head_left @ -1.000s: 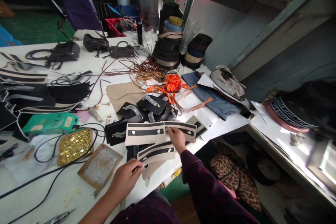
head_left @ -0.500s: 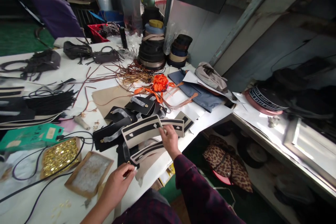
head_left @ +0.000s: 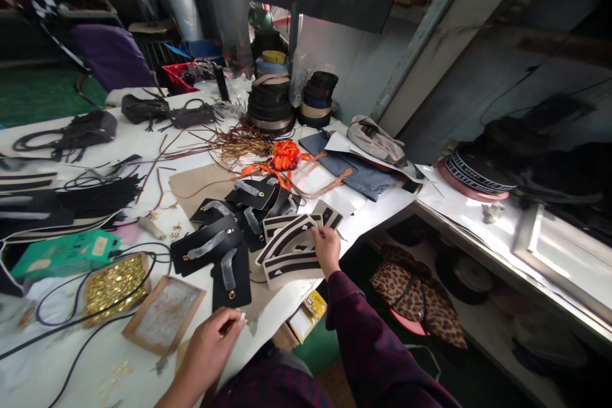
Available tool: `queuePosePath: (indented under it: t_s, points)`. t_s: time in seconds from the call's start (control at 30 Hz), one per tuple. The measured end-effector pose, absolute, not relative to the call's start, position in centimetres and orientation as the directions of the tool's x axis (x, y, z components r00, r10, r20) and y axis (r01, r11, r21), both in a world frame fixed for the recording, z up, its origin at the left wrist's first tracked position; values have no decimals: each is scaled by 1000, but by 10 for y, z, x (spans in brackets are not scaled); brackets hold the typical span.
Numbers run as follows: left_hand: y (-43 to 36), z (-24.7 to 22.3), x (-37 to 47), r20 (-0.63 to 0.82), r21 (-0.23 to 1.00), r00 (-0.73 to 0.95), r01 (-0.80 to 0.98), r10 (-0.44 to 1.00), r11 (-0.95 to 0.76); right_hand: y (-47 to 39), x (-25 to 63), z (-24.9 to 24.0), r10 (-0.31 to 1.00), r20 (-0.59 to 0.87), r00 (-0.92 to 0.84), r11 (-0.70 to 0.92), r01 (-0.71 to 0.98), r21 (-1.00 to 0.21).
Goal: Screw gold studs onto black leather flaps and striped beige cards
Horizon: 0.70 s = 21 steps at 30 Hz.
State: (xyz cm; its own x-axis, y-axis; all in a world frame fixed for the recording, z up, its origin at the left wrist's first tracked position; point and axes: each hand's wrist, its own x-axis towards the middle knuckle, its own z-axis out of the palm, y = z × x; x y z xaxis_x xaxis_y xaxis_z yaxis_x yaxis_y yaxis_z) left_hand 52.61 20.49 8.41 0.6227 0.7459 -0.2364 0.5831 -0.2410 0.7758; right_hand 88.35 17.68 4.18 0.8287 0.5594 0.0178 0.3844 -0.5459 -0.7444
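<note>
My right hand (head_left: 327, 247) pinches the edge of a beige piece with black stripes (head_left: 285, 239), among similar striped pieces near the table's front edge. My left hand (head_left: 215, 339) is closed, thumb against fingers, on a small white bit (head_left: 242, 317) at its fingertips. Between the hands and further back lie black pieces (head_left: 209, 245) with clear-wrapped straps and gold fittings. Left of my left hand are a shallow box of clear small parts (head_left: 165, 315) and a box of gold pieces (head_left: 116, 287).
Behind are brown cords (head_left: 248, 140), an orange ribbon bundle (head_left: 285, 154), a blue-grey bag (head_left: 351, 169) and stacked rolls (head_left: 270, 102). A green box (head_left: 64, 254) and black cables lie left. A shelf with leopard-print fabric (head_left: 414, 287) is right.
My right hand has moved slightly right and the striped piece has swung down among the others, uncovering more black pieces. My left hand has shifted slightly down and left. The view has shifted a little.
</note>
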Motion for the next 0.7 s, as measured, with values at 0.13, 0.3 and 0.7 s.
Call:
queuePosePath:
  t_s: [0.13,0.3,0.7]
  points:
    - [195,89,524,-221,788,609,572,762,-229,162,865,80,624,122,772,-431,470,-770]
    - [195,90,533,-229,811,691,525,685,-259,96,839,138,550,357,755,-268,564,-781]
    - [186,78,546,-289,848,862,432,416,-307,-210,722,102,228,7,974,-905,215,-366]
